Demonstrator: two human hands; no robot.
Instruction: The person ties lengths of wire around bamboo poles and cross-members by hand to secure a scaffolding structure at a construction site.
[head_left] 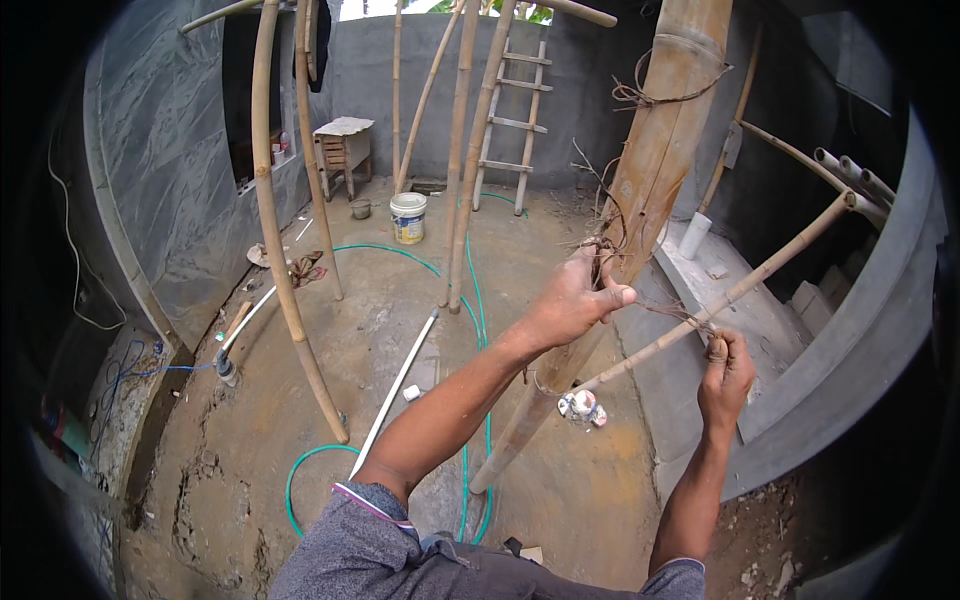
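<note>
A thick bamboo pole (652, 175) leans up toward the top right in front of me. My left hand (578, 303) is closed against it, gripping a bunch of thin, rusty brown wire (612, 228) that loops along its side. From there a strand runs to the right. My right hand (726, 375) pinches that strand's far end, just beside a thinner slanting bamboo pole (770, 277). Higher on the thick pole, another wire tie (690, 97) is wound around it. My left fingertips are partly hidden behind the hand.
Several upright bamboo poles (277, 230) stand to the left. A green hose (395, 252) and a white pipe (397, 385) lie on the floor. Farther back are a white bucket (408, 220), a wooden box stand (343, 158) and a ladder (525, 127). A low ledge (735, 290) runs along the right.
</note>
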